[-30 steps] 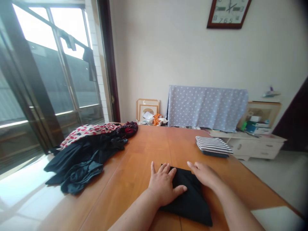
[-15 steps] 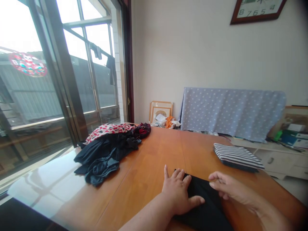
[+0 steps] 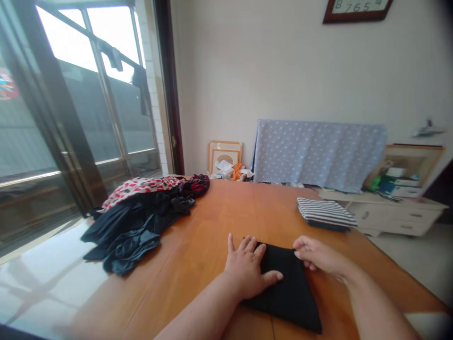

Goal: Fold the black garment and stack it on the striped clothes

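A black folded garment [image 3: 286, 293] lies flat on the wooden table [image 3: 212, 222] in front of me. My left hand [image 3: 246, 269] rests on its left side, palm down with fingers spread. At the garment's far right corner, my right hand [image 3: 316, 255] pinches the edge of the cloth between thumb and fingers. The exact kind of garment cannot be made out. Part of its left side is hidden beneath my left hand.
A loose pile of dark clothes [image 3: 130, 231] with a red-spotted white cloth [image 3: 141, 186] lies on the left. Folded striped clothing [image 3: 325, 212] sits at the right. Beyond the table stand a cabinet [image 3: 399, 219] and a polka-dot blue cover [image 3: 318, 153].
My right hand has closed on the garment's far right corner, and the cloth's right side lies flatter. My left hand stays on the cloth. The whole view has turned slightly right.
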Demonstrator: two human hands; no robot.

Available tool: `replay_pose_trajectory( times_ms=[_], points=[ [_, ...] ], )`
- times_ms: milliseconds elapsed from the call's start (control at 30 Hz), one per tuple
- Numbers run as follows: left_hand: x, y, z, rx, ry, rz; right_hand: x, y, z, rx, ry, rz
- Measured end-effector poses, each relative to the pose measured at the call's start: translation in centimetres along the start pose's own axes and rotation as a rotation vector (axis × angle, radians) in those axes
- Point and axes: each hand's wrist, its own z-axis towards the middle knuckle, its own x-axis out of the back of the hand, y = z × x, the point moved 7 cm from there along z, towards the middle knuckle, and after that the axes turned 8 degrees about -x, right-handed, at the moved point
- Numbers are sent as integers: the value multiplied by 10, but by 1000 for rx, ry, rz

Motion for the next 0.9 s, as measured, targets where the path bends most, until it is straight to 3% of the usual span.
replay_pose_trajectory(
  times_ms=[133, 233, 333, 433, 567, 733, 900],
  points=[
    [-8, -4, 6, -11, 7, 34, 15, -13, -6, -13, 193, 47],
    [-12, -8, 9, -33, 21, 40, 22, -27, -12, 67, 284, 181],
    [-7, -11, 11, -43, 49, 37, 16, -43, -20, 138, 240, 347],
    [1, -10, 12, -69, 73, 25, 1, -56, -27, 191, 109, 488],
    [-3, -7, 13, -121, 15, 12, -23, -60, -25, 150, -54, 558],
    [-18, -9, 12, -95, -71, 43, -35, -41, -11, -53, 15, 435],
    [-19, -10, 12, -66, -85, 55, -37, -39, -8, -45, 36, 424]
  ],
)
